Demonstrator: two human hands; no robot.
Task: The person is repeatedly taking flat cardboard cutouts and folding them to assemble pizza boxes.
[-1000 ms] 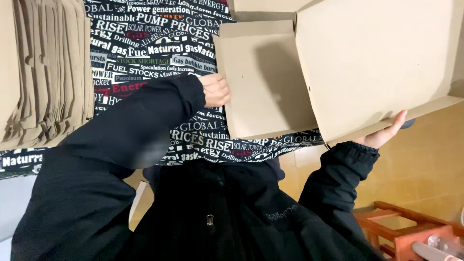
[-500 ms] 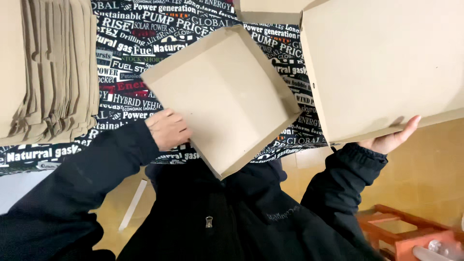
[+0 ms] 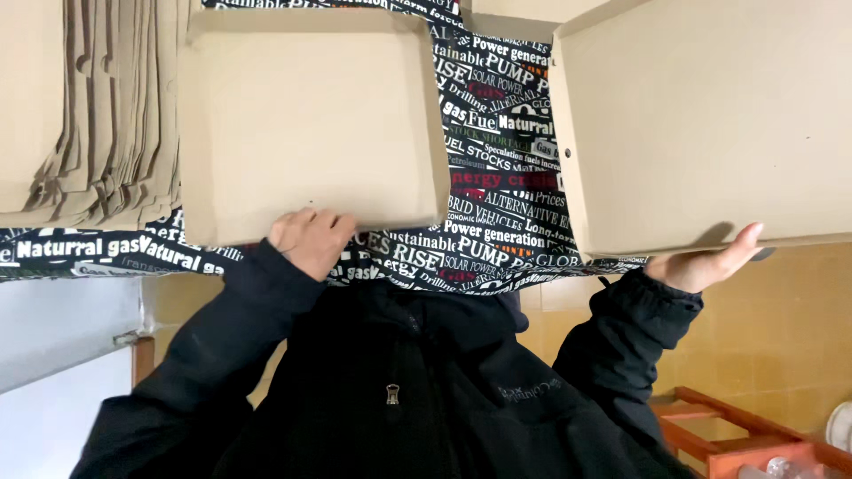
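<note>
Brown box (image 3: pixel 311 124) lies on the cloth (image 3: pixel 506 177), pinched at its near edge by the left hand (image 3: pixel 311 239). Right hand (image 3: pixel 706 262) grips another box (image 3: pixel 710 124).

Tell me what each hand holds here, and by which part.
The left hand grips the smaller cardboard tray at the middle of its near wall. The right hand supports the larger cardboard tray under its near edge, fingers beneath.

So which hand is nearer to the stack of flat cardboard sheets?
The left hand. It grips the near edge of the smaller cardboard tray, which sits right beside the stack of flat cardboard sheets. The right hand holds the larger tray on the far side.
</note>
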